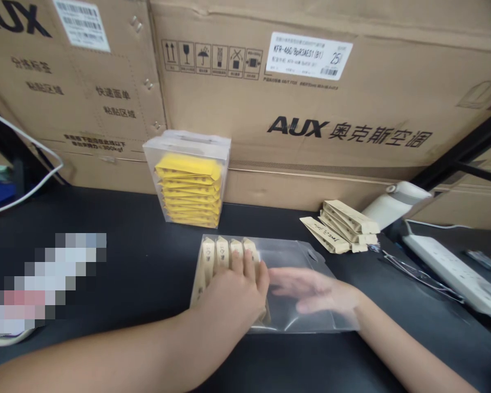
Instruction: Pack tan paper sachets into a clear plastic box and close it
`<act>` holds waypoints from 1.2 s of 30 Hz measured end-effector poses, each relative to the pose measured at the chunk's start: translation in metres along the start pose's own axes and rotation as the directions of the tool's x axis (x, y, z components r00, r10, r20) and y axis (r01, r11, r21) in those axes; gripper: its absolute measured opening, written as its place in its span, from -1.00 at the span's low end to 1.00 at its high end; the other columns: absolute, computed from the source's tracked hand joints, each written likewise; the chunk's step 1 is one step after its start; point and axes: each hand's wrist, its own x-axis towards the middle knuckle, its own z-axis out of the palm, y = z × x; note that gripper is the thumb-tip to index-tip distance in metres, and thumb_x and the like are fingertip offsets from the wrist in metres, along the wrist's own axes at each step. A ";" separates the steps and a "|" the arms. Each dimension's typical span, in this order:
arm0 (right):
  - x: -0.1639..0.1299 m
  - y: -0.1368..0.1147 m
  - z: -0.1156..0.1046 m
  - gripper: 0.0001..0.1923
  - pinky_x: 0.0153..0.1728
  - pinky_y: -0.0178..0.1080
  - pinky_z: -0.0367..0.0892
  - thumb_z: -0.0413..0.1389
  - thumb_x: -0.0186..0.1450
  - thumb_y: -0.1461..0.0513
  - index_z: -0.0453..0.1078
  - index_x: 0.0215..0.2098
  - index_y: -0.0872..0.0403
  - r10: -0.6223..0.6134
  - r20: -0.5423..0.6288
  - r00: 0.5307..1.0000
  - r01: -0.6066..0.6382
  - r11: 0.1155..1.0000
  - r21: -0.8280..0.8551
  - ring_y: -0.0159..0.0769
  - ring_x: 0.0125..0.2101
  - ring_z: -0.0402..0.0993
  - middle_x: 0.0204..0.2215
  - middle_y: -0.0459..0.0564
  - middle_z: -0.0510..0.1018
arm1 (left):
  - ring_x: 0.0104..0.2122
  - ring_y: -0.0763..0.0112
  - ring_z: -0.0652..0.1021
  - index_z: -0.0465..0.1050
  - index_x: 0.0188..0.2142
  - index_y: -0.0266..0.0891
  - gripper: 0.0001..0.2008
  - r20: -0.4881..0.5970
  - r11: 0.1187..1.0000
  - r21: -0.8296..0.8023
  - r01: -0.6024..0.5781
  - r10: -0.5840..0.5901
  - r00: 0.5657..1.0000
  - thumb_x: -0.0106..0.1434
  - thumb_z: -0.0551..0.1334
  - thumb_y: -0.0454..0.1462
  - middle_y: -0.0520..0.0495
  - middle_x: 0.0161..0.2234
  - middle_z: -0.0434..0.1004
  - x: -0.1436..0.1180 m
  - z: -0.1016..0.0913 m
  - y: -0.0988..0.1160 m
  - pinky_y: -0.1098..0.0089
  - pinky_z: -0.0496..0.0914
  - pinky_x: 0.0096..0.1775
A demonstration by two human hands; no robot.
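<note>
A clear plastic box [286, 322] lies on its side on the black tabletop. Several slim beige paper packets [222, 252] stand in a row in its left part. My left hand [233, 289] lies over the packets at the right of the row, fingers stretched out and slightly bent, covering part of them. Whether it touches the packets or the plastic, I cannot tell. From the right, my right hand [306, 286] reaches into the box, seen hazily through the plastic. Its fingers are apart, hold nothing visible and point toward the packets.
An upright clear box [192, 142] of stacked yellow packets [190, 188] stands at the back. Loose beige packets [347, 224] are piled at right, beside a white bottle [395, 204], glasses [423, 275] and a power strip [454, 273]. Large cardboard cartons [245, 120] stand behind.
</note>
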 end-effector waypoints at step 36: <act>-0.045 -0.011 -0.086 -0.53 0.13 0.12 0.29 0.11 0.22 0.01 0.45 -0.02 0.13 -0.586 -0.538 0.606 -0.545 0.188 -0.817 0.12 0.10 0.43 0.09 0.28 0.49 | -0.13 0.19 0.54 0.45 -0.10 -0.37 -0.76 0.008 0.984 -0.070 -0.165 0.166 0.986 0.25 0.15 -0.50 -0.26 -0.08 0.55 0.026 0.022 -0.056 0.36 0.38 -0.42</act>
